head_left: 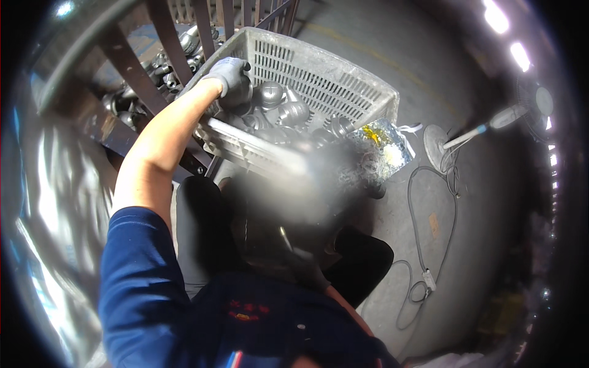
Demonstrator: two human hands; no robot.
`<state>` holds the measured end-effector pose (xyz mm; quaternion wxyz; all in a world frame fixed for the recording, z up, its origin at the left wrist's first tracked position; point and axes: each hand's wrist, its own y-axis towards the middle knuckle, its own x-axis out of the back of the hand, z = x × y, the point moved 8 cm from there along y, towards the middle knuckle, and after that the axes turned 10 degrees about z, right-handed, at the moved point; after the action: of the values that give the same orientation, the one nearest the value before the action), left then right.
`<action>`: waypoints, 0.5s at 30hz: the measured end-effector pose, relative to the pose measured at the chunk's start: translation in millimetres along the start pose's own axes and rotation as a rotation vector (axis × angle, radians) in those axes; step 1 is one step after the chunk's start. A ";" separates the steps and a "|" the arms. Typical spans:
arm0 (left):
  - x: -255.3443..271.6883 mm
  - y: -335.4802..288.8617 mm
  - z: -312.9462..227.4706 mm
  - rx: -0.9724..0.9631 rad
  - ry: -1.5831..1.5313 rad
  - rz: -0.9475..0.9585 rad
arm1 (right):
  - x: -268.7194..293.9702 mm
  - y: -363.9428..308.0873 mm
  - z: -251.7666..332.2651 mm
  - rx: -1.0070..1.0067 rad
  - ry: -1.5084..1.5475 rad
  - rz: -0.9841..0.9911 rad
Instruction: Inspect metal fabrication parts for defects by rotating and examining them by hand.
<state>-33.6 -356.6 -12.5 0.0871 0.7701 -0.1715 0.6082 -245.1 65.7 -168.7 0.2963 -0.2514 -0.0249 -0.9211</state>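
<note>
Reaching in at the left edge of the grey plastic crate (331, 64), the person's gloved left hand (233, 76) has curled fingers; whether they grip anything cannot be told. Dark metal parts (293, 113) lie heaped below it, toward the crate's near edge. The gloved right hand (310, 272) is blurred near the lap, its grip unclear.

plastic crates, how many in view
1: the grey crate, upper middle of the picture, metal parts inside, gloved left hand at its left end. Dark edges may hide others.
</note>
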 end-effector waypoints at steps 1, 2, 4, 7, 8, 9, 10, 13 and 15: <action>14.6 -13.0 -2.5 -0.047 -0.102 -0.058 | 3.9 -0.4 4.0 0.011 0.011 -0.054; 30.6 -26.8 -4.1 -0.076 -0.199 -0.109 | 7.2 -0.1 1.2 -0.057 0.134 -0.096; 66.1 -59.2 -17.3 -0.179 -0.328 -0.263 | 13.8 1.0 3.5 -0.160 0.292 -0.170; 103.3 -115.5 -41.7 -0.278 -0.600 -0.362 | 16.8 2.1 3.8 -0.491 0.637 -0.178; 104.8 -132.2 -49.7 -0.270 -0.761 -0.315 | 26.4 6.9 17.1 -0.435 0.678 -0.225; 106.4 -150.1 -62.6 -0.321 -0.921 -0.278 | 37.2 11.3 27.5 -0.420 0.703 -0.276; 104.9 -166.8 -76.1 -0.338 -1.016 -0.236 | 47.2 16.2 37.8 -0.407 0.728 -0.327; 86.3 -208.8 -107.5 -0.261 -1.191 -0.075 | 92.0 24.4 89.0 -0.008 0.597 -0.647; 69.6 -233.9 -133.1 -0.323 -1.173 0.033 | 109.7 22.1 123.0 0.159 0.254 -0.728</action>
<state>-53.7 -105.4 104.8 0.0843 0.9510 -0.2932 0.0501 -254.2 13.0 -11.2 -0.0305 -0.0865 -0.1470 -0.9849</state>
